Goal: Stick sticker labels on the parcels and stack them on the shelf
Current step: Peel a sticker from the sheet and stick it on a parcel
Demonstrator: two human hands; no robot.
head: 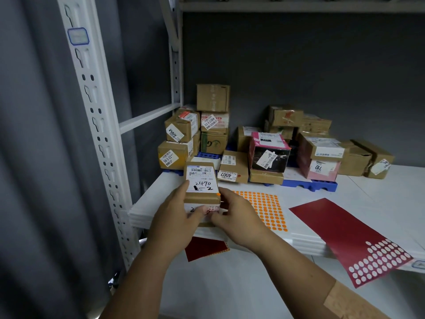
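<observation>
The white shelf (358, 192) carries stacked parcels (213, 125) from 11 to 2 o'clock, with the orange dot sheet (264, 208) at 3 o'clock of the held box (202, 187), which sits at the shelf's front edge. The left hand (177, 215) grips the box's left side, and the right hand (236, 217) pinches its right edge, where an orange dot (218, 194) shows. Advice: brace the box firmly, press the dot flat clear of the barcode, then stack.

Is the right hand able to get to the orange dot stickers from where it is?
Probably yes. The orange dot sheet lies flat on the shelf just beside the right hand, nothing between them, though that hand is busy holding the parcel.
</observation>
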